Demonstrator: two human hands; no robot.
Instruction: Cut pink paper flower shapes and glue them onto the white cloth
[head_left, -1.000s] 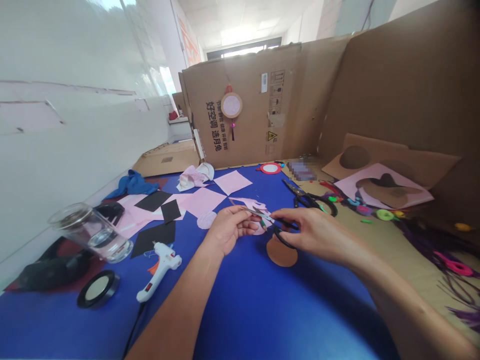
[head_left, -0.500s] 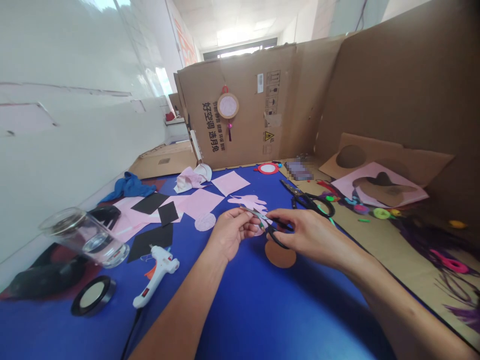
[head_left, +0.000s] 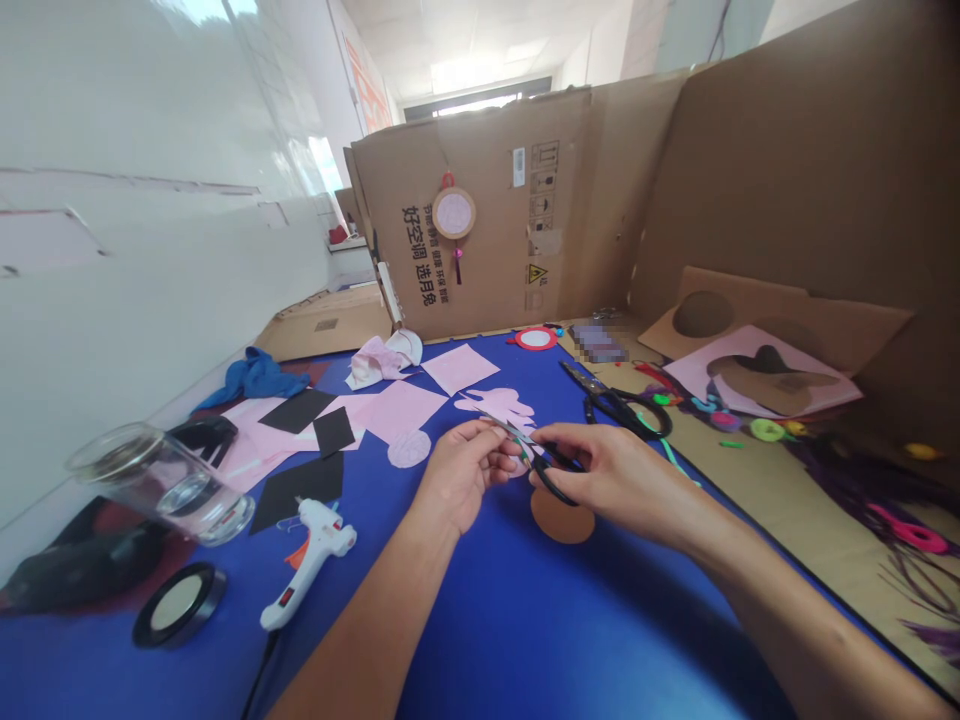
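My right hand (head_left: 611,470) grips small black-handled scissors (head_left: 553,482), fingers and thumb at the handle loops. The blades point left, toward the fingertips of my left hand (head_left: 466,468). My left thumb and fingers are closed in a pinch beside the blades. What they hold is too small or hidden to make out; a bit of green shows near the scissors' pivot. Just behind the hands lies a cut pink paper shape (head_left: 504,402) with a wavy outline. A round brown cardboard disc (head_left: 564,522) lies below the scissors on the blue table (head_left: 480,640).
Left are a glue gun (head_left: 311,560), a tape roll (head_left: 180,605), a tilted glass of water (head_left: 161,480), black squares (head_left: 334,430) and pink paper (head_left: 405,408). Right are larger scissors (head_left: 626,405) and pink paper with a cut-out (head_left: 817,375). Cardboard walls (head_left: 480,200) stand behind.
The handles of the small scissors have come closer together in my right hand. Both hands stay in nearly the same place, and the view has shifted slightly.
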